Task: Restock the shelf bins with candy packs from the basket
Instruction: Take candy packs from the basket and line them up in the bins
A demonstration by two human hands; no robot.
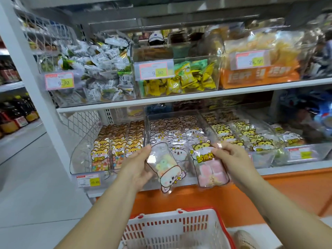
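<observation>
Left side first: your left hand cradles the green-and-yellow marshmallow pack by its left edge. The thumb lies along the front and the other fingers are hidden behind the film, so I can't tell how they're set. The pack hangs upside down, cartoon header at the bottom, just in front of the lower shelf's front edge, below the middle bin.

Moving right, the pink marshmallow pack hangs upright beside it. Your right hand has thumb and forefinger pinching its yellow tiger header at the upper right corner. Matching tiger headers fill the right-hand bin.

Both packs look light and squashy, in glossy, probably slippery film. Take the flat header or sealed edge, not the soft belly. The basket waits below.
</observation>
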